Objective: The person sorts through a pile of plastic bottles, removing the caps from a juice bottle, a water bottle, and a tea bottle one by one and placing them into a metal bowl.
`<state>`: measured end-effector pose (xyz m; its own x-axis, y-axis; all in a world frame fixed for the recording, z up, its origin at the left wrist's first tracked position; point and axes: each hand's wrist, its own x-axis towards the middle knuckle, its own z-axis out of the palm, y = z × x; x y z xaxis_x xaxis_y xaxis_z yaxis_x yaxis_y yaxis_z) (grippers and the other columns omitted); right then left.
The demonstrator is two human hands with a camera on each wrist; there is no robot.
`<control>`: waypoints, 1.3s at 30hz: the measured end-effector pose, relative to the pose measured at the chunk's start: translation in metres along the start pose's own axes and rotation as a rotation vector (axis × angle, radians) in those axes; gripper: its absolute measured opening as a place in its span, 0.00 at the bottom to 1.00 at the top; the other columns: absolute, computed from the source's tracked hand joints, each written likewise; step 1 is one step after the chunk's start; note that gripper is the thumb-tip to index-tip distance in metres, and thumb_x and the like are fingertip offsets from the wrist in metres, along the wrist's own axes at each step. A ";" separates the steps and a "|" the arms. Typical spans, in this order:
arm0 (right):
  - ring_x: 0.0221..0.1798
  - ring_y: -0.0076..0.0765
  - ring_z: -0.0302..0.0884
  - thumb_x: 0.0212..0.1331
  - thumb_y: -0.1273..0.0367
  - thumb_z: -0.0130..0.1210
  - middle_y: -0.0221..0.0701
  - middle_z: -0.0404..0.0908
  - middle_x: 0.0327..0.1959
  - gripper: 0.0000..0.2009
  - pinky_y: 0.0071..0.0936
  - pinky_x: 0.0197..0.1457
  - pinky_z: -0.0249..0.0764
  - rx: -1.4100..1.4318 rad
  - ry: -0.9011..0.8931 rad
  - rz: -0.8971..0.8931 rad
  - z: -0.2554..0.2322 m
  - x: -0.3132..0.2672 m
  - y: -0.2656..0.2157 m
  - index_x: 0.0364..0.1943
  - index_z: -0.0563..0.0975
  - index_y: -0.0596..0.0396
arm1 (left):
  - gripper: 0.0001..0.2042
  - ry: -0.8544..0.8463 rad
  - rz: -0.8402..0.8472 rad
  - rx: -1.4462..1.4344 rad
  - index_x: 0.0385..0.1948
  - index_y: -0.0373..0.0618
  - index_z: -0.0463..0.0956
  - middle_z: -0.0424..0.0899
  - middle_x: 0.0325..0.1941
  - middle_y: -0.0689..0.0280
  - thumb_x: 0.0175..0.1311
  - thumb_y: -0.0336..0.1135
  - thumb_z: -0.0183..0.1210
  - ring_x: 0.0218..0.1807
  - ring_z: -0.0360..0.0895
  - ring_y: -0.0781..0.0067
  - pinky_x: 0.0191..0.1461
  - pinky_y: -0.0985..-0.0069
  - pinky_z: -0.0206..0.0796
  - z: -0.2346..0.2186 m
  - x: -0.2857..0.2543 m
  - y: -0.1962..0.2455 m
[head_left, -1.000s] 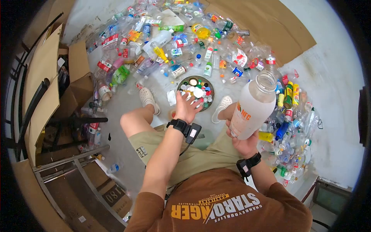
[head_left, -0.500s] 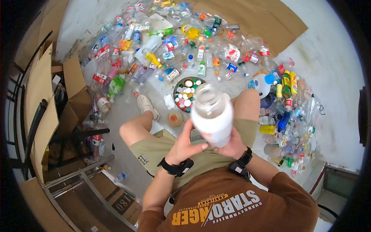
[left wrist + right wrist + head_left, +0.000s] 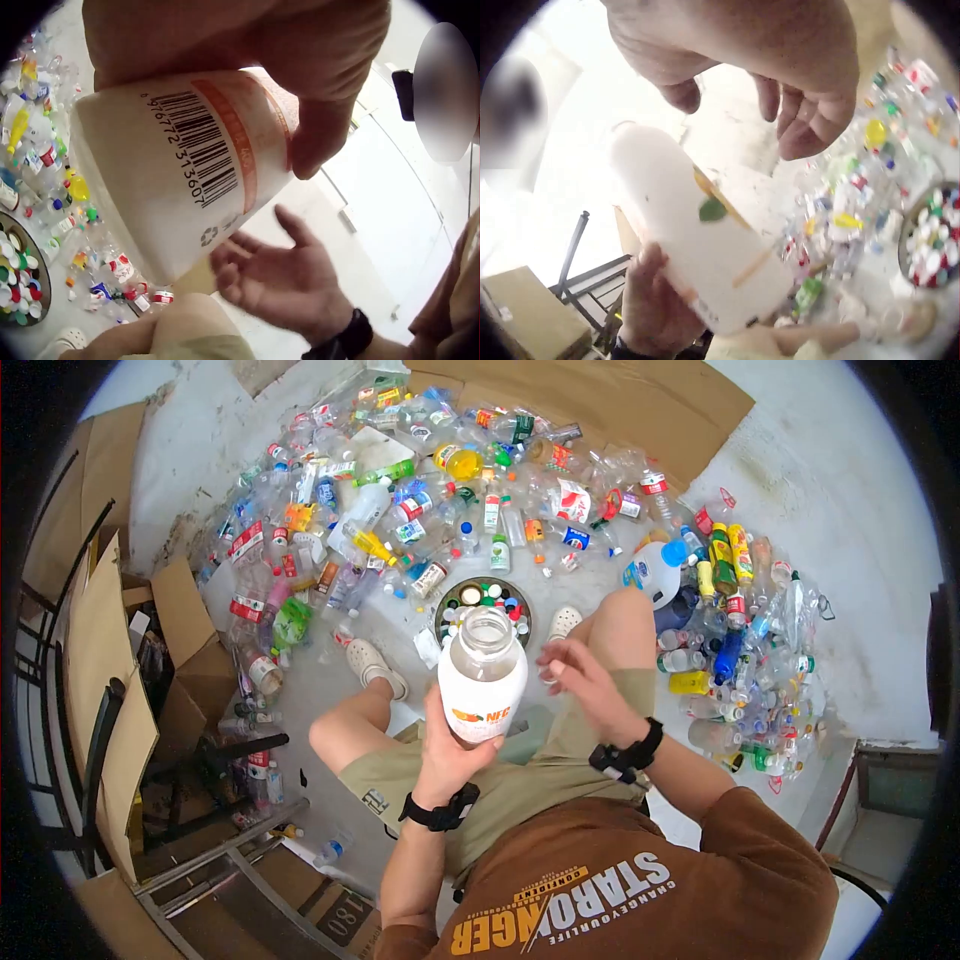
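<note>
A white-sleeved plastic bottle (image 3: pixel 483 685) with an orange NFC print and a clear, uncapped neck stands nearly upright over the lap. My left hand (image 3: pixel 446 755) grips its lower side, thumb along the front. In the left wrist view, the barcode side of the bottle (image 3: pixel 161 176) shows under that hand. To the right, my right hand (image 3: pixel 592 688) is raised with nothing in it, its fingers loosely bent and apart from the bottle. The right wrist view has the bottle (image 3: pixel 705 232) below that hand, and a green leaf print shows on it.
A round tray of bottle caps (image 3: pixel 440 622) lies between the feet. Loose bottles (image 3: pixel 400 510) heap up beyond it, and more bottles (image 3: pixel 735 660) lie at the right. A large blue-capped jug (image 3: pixel 655 572) sits by the right knee. Cardboard (image 3: pixel 115 690) and a metal frame stand left.
The bottle has passed from my right hand to my left and moved leftward to the middle. My right hand has let go and drawn away to the right.
</note>
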<state>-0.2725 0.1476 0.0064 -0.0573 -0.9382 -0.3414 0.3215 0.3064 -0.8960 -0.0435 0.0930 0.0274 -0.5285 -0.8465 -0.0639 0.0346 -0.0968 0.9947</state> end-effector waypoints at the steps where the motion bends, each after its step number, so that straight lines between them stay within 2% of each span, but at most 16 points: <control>1: 0.52 0.29 0.69 0.63 0.63 0.57 0.32 0.70 0.55 0.26 0.27 0.54 0.70 -0.049 -0.008 -0.124 -0.001 -0.002 -0.021 0.63 0.64 0.52 | 0.44 0.004 0.019 0.063 0.65 0.36 0.49 0.66 0.59 0.57 0.43 0.24 0.66 0.62 0.67 0.65 0.66 0.67 0.61 -0.002 0.001 0.000; 4: 0.53 0.29 0.69 0.54 0.67 0.64 0.32 0.70 0.54 0.31 0.26 0.53 0.69 -0.273 -0.106 -0.365 0.001 -0.003 -0.070 0.63 0.64 0.53 | 0.43 0.027 0.107 0.302 0.64 0.35 0.51 0.66 0.60 0.57 0.41 0.23 0.66 0.62 0.67 0.65 0.66 0.68 0.60 -0.004 0.001 -0.012; 6: 0.51 0.32 0.71 0.48 0.66 0.68 0.33 0.71 0.52 0.36 0.30 0.52 0.71 -0.538 -0.086 -0.455 0.009 -0.009 -0.091 0.63 0.63 0.54 | 0.42 0.013 0.031 0.109 0.63 0.35 0.53 0.65 0.60 0.57 0.41 0.19 0.64 0.62 0.67 0.65 0.65 0.69 0.61 0.005 0.002 -0.007; 9: 0.49 0.41 0.74 0.47 0.63 0.65 0.38 0.71 0.50 0.32 0.36 0.50 0.72 -0.679 -0.139 -0.478 0.013 -0.012 -0.105 0.59 0.67 0.54 | 0.41 0.012 0.089 0.303 0.63 0.34 0.53 0.64 0.59 0.55 0.42 0.19 0.64 0.60 0.68 0.63 0.62 0.69 0.62 0.004 0.001 -0.018; 13: 0.48 0.48 0.75 0.48 0.63 0.62 0.39 0.72 0.47 0.24 0.39 0.48 0.72 -0.851 -0.165 -0.516 0.008 -0.018 -0.101 0.50 0.70 0.54 | 0.45 -0.039 0.018 0.423 0.65 0.35 0.51 0.61 0.63 0.52 0.40 0.23 0.67 0.65 0.62 0.56 0.68 0.63 0.55 -0.006 -0.001 -0.026; 18: 0.48 0.49 0.74 0.47 0.64 0.62 0.38 0.72 0.43 0.22 0.40 0.48 0.71 -0.878 -0.112 -0.458 -0.001 -0.030 -0.098 0.47 0.71 0.54 | 0.48 -0.111 0.013 0.569 0.69 0.38 0.48 0.55 0.70 0.50 0.40 0.25 0.67 0.71 0.54 0.50 0.73 0.57 0.47 -0.007 0.004 -0.025; 19: 0.48 0.48 0.74 0.46 0.64 0.62 0.38 0.72 0.43 0.22 0.40 0.49 0.71 -0.870 -0.092 -0.459 -0.003 -0.032 -0.097 0.47 0.71 0.54 | 0.48 -0.076 0.070 0.586 0.69 0.38 0.47 0.55 0.70 0.50 0.41 0.22 0.65 0.71 0.55 0.52 0.73 0.57 0.47 -0.004 0.005 -0.023; 21: 0.49 0.47 0.73 0.45 0.65 0.63 0.38 0.72 0.43 0.22 0.39 0.49 0.70 -0.847 0.052 -0.545 -0.018 -0.038 -0.092 0.46 0.72 0.54 | 0.47 -0.003 0.184 0.615 0.70 0.39 0.44 0.54 0.71 0.51 0.42 0.15 0.61 0.70 0.56 0.56 0.74 0.59 0.46 0.004 0.009 -0.015; 24: 0.49 0.46 0.71 0.43 0.66 0.64 0.38 0.72 0.44 0.22 0.38 0.52 0.69 -0.951 0.289 -0.643 -0.061 -0.058 -0.107 0.46 0.74 0.55 | 0.44 0.090 0.146 0.628 0.70 0.40 0.47 0.54 0.71 0.50 0.47 0.25 0.62 0.73 0.52 0.52 0.73 0.56 0.45 0.000 0.011 -0.011; 26: 0.47 0.39 0.73 0.43 0.68 0.64 0.35 0.73 0.44 0.21 0.33 0.50 0.71 -1.004 0.475 -0.547 -0.090 -0.083 -0.121 0.46 0.75 0.55 | 0.40 0.118 0.101 0.593 0.70 0.40 0.48 0.55 0.70 0.50 0.52 0.25 0.59 0.72 0.53 0.53 0.73 0.57 0.46 -0.009 0.010 -0.019; 28: 0.46 0.44 0.75 0.44 0.64 0.64 0.39 0.75 0.42 0.22 0.33 0.48 0.73 -0.871 0.711 -0.460 -0.116 -0.112 -0.131 0.45 0.75 0.55 | 0.37 0.140 0.041 0.542 0.70 0.40 0.49 0.57 0.69 0.50 0.57 0.26 0.56 0.71 0.55 0.54 0.73 0.59 0.47 -0.018 0.010 -0.029; 32: 0.44 0.42 0.75 0.44 0.67 0.63 0.39 0.74 0.41 0.21 0.31 0.46 0.73 -0.876 1.011 -0.408 -0.166 -0.161 -0.126 0.46 0.75 0.57 | 0.31 0.150 -0.059 0.496 0.69 0.38 0.51 0.62 0.66 0.50 0.63 0.28 0.51 0.67 0.62 0.56 0.71 0.62 0.52 -0.028 0.012 -0.046; 33: 0.44 0.42 0.75 0.44 0.67 0.63 0.39 0.74 0.41 0.21 0.31 0.46 0.73 -0.889 1.078 -0.382 -0.177 -0.172 -0.119 0.46 0.74 0.57 | 0.29 0.147 -0.071 0.508 0.68 0.38 0.52 0.62 0.65 0.50 0.65 0.28 0.50 0.65 0.63 0.56 0.70 0.63 0.53 -0.028 0.013 -0.049; 36: 0.43 0.29 0.74 0.47 0.72 0.63 0.34 0.74 0.41 0.21 0.26 0.45 0.73 -1.103 1.149 -0.193 -0.211 -0.207 -0.082 0.48 0.73 0.57 | 0.28 0.110 -0.101 0.412 0.68 0.37 0.53 0.65 0.62 0.52 0.66 0.29 0.49 0.61 0.67 0.59 0.67 0.65 0.57 -0.029 0.019 -0.062; 37: 0.43 0.36 0.75 0.46 0.70 0.64 0.38 0.74 0.40 0.21 0.29 0.47 0.72 -1.098 1.203 -0.118 -0.220 -0.218 -0.061 0.46 0.73 0.59 | 0.27 0.095 -0.109 0.425 0.67 0.37 0.54 0.66 0.61 0.53 0.66 0.29 0.49 0.60 0.68 0.61 0.66 0.66 0.58 -0.030 0.021 -0.064; 39: 0.44 0.42 0.75 0.45 0.68 0.64 0.40 0.75 0.41 0.21 0.32 0.49 0.72 -1.122 1.230 0.058 -0.231 -0.246 -0.015 0.45 0.73 0.59 | 0.26 0.065 -0.123 0.452 0.66 0.37 0.55 0.68 0.59 0.54 0.66 0.28 0.49 0.58 0.69 0.63 0.63 0.68 0.59 -0.030 0.025 -0.066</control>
<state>-0.4820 0.4111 0.0386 -0.9059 -0.4106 0.1039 -0.4127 0.8005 -0.4346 -0.0335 0.0629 -0.0421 -0.4506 -0.8755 -0.1744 -0.4053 0.0266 0.9138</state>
